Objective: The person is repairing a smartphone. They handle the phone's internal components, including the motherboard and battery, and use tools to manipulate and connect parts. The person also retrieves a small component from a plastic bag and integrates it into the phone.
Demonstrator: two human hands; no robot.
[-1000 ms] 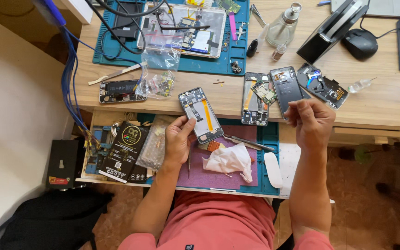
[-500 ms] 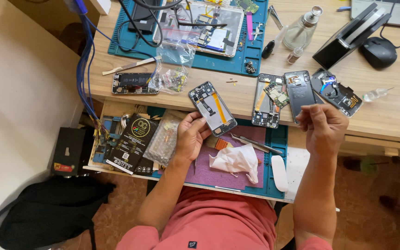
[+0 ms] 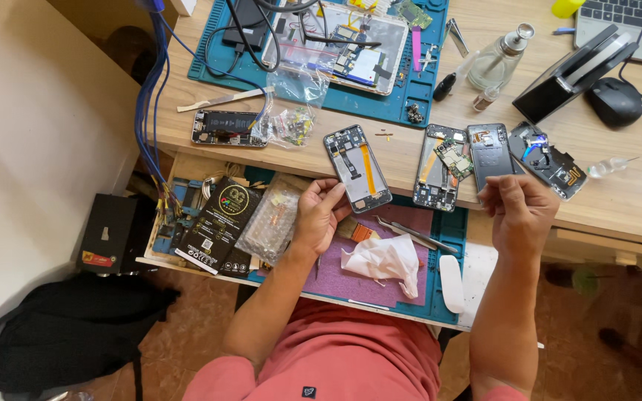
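Note:
My left hand (image 3: pixel 319 217) grips the lower end of an opened phone frame (image 3: pixel 358 168) with an orange flex strip, held tilted over the desk's front edge. My right hand (image 3: pixel 518 212) hovers with fingertips pinched together just below a dark phone back part (image 3: pixel 489 154) lying on the desk. Whether something tiny sits between those fingertips is hidden. Between the hands lies another opened phone frame (image 3: pixel 435 169) with a loose green board. A third dismantled phone piece (image 3: pixel 548 160) rests to the right.
An open drawer holds a purple mat (image 3: pixel 351 278), crumpled tissue (image 3: pixel 384 260), tweezers (image 3: pixel 414 234), a brush and black packets (image 3: pixel 217 223). Farther back are a blue work mat (image 3: pixel 224 63) with a dismantled device, a glass bottle (image 3: pixel 501 59), mouse (image 3: pixel 614 100), laptop and blue cables (image 3: pixel 146 104).
The view has shifted over the desk. My left hand has carried the phone frame slightly farther onto the desk; my right hand stays pinched by the dark part.

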